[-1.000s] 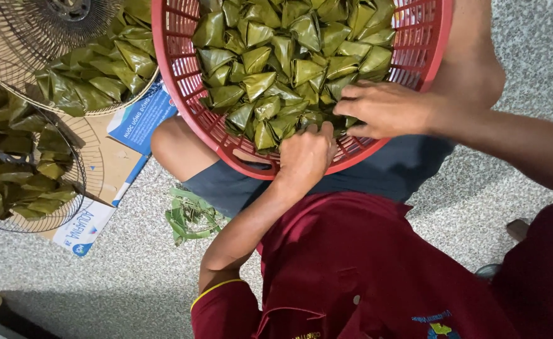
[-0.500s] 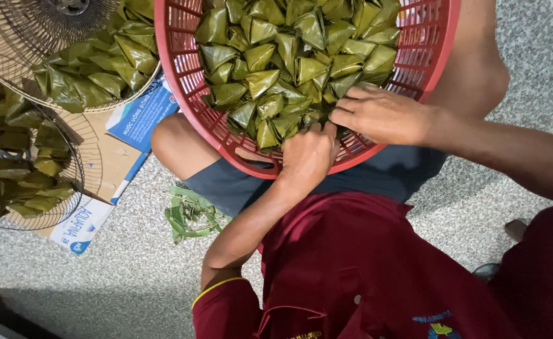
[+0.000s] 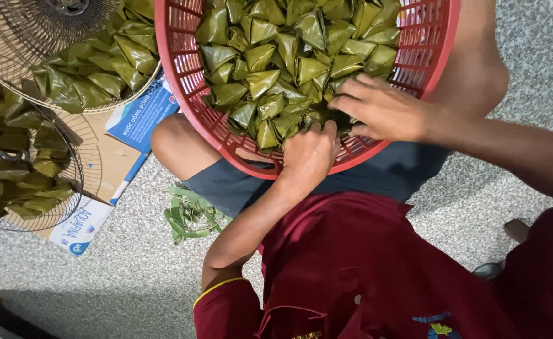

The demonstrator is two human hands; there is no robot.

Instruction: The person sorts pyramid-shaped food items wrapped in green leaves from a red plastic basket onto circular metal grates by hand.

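Observation:
A red plastic basket (image 3: 182, 94) full of green leaf-wrapped pyramid parcels (image 3: 276, 69) rests on my lap. My left hand (image 3: 308, 154) lies over the basket's near rim, its fingers curled down among the nearest parcels; whether it grips one is hidden. My right hand (image 3: 383, 110) comes in from the right and rests on the parcels at the near right, fingers spread, nothing visibly held.
Two round wire fan guards (image 3: 13, 25) (image 3: 69, 201) at the left hold more leaf parcels and sit on flattened cardboard (image 3: 110, 157). Loose leaf scraps (image 3: 188, 213) lie on the speckled floor (image 3: 101, 282) by my knee.
My right hand's fingers have spread and crept slightly further onto the parcels. My left hand stays at the near rim.

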